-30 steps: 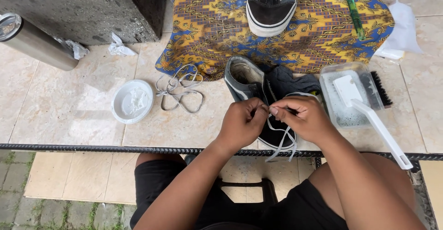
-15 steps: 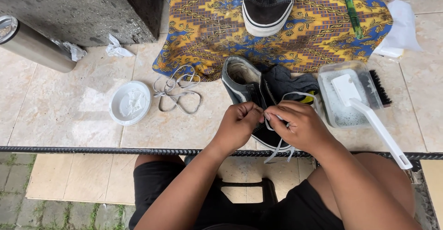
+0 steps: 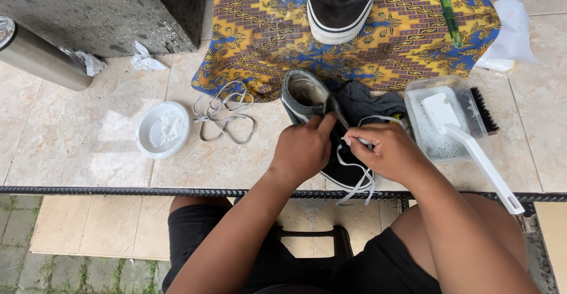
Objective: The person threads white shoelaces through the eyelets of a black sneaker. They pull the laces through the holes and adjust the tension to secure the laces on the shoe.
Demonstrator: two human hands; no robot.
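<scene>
Meanwhile, the left hand (image 3: 304,149) had slid up to pinch the tongue of the shoe (image 3: 331,128), which lay on the tiles before the cloth (image 3: 266,28); the right hand (image 3: 384,152) stayed clamped on the lace (image 3: 354,179), so lacing went on.

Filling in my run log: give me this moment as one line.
left hand: on dark shoe | right hand: pinching white lace | beside: brush in soapy tub, loose lace, white lid
</scene>
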